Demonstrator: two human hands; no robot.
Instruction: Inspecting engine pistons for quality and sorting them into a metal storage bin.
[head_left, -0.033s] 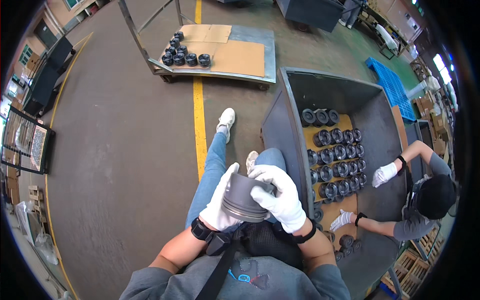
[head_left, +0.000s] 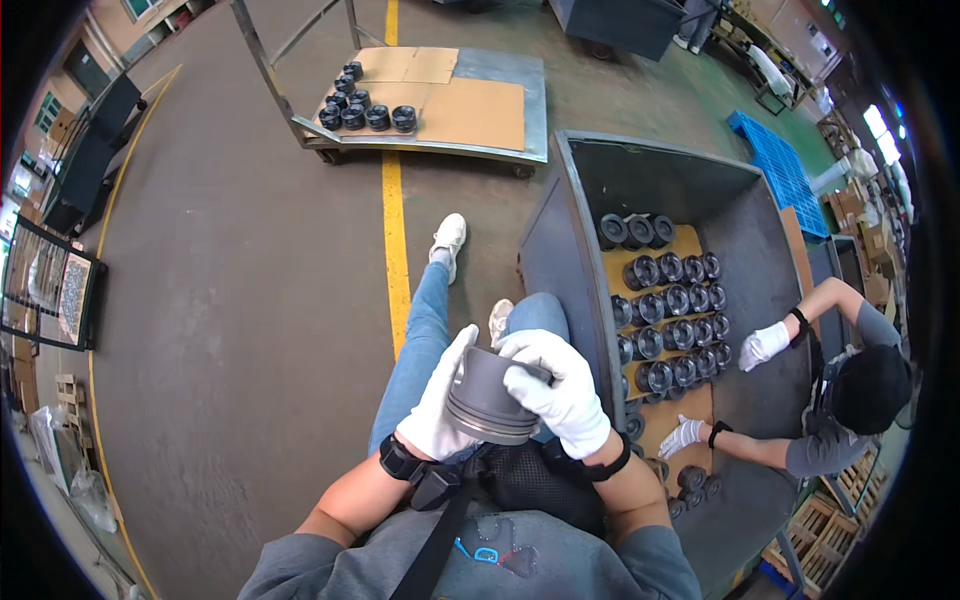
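Between my two white-gloved hands is a dark grey piston, (head_left: 490, 392) with ring grooves and a paler metal band around its lower end. My left hand (head_left: 440, 408) is wrapped against its left side, most of the fingers hidden behind it. On the other side, my right hand (head_left: 562, 385) grips the upper right, fingers over the top and thumb on the outer wall. Similar pistons (head_left: 649, 342) stand in rows on brown cardboard in a grey metal bin (head_left: 583, 232) to my right.
Ahead, a flat trolley (head_left: 536, 110) carries several pistons (head_left: 378, 118) on cardboard. A co-worker (head_left: 868, 392) leans over the bin's right side, gloved hands inside. A yellow floor line (head_left: 396, 260) runs past my legs. Beyond the bin lies a blue pallet (head_left: 785, 172).
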